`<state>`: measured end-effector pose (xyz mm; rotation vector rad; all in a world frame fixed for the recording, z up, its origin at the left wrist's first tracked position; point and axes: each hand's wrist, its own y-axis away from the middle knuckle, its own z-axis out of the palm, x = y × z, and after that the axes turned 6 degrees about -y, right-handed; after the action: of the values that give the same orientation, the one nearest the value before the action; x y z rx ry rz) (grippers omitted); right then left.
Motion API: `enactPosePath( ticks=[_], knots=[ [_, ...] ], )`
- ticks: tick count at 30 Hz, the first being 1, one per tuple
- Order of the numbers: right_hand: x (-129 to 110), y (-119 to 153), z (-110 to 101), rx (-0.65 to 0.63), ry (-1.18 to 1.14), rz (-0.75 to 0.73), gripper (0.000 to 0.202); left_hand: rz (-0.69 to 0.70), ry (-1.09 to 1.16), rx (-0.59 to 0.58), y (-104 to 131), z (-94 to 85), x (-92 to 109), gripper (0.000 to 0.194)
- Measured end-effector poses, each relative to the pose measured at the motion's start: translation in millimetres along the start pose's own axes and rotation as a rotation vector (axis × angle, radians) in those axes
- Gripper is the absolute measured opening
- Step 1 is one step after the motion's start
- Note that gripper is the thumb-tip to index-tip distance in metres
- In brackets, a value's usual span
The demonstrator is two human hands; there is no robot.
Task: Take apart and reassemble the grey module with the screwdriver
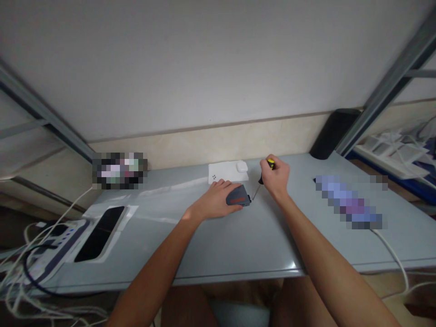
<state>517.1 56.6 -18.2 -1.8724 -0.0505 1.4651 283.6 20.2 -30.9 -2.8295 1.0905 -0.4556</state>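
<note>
My left hand [220, 200] is wrapped over a small dark grey box-shaped device [238, 194] with reddish lettering, holding it on the desk. Its right end shows black parts like sockets. In my right hand [277, 176], closed in a fist, is a screwdriver [261, 180] with a black and yellow handle. The thin shaft slants down and left, its tip at or very near the device's right end; contact is too small to make out. Just behind the device lies a white sheet [223, 171] with a small white rounded case [241, 166] on it.
A black phone [100, 234] lies on the grey desk [204, 254] at left, beside a power strip [61, 245] with tangled cables. A black cylinder [334, 134] stands at the back right. Blurred-out items lie left and right; a white cable [391, 252] hangs over the front edge.
</note>
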Motion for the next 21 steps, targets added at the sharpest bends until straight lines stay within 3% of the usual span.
enactPosePath(
  ticks=[3, 10, 13, 17, 19, 21],
  knots=[
    [-10.7, 10.0, 5.2, -0.06, 0.02, -0.044, 0.03, 0.008, -0.025, 0.018, -2.2, 3.0, 2.3, 0.068],
    [-19.6, 22.1, 8.9, -0.064, 0.016, -0.124, 0.035, 0.014, -0.042, 0.037, -4.7, 7.9, 7.9, 0.064],
    [-18.4, 14.7, 3.2, 0.027, 0.001, -0.127, 0.035, 0.012, -0.041, 0.039, -5.2, 8.6, 7.7, 0.064],
    [-18.6, -0.3, -5.3, 0.262, -0.077, -0.076, 0.034, -0.017, -0.009, 0.056, -6.5, 13.0, 7.8, 0.07],
    [-19.9, -2.1, -5.4, 0.272, -0.122, -0.067, 0.034, -0.042, 0.021, 0.067, -7.0, 15.5, 8.3, 0.076],
    [-21.9, 3.0, -1.1, 0.187, -0.144, -0.061, 0.034, -0.069, 0.046, 0.074, -7.1, 16.3, 8.3, 0.083]
  ],
)
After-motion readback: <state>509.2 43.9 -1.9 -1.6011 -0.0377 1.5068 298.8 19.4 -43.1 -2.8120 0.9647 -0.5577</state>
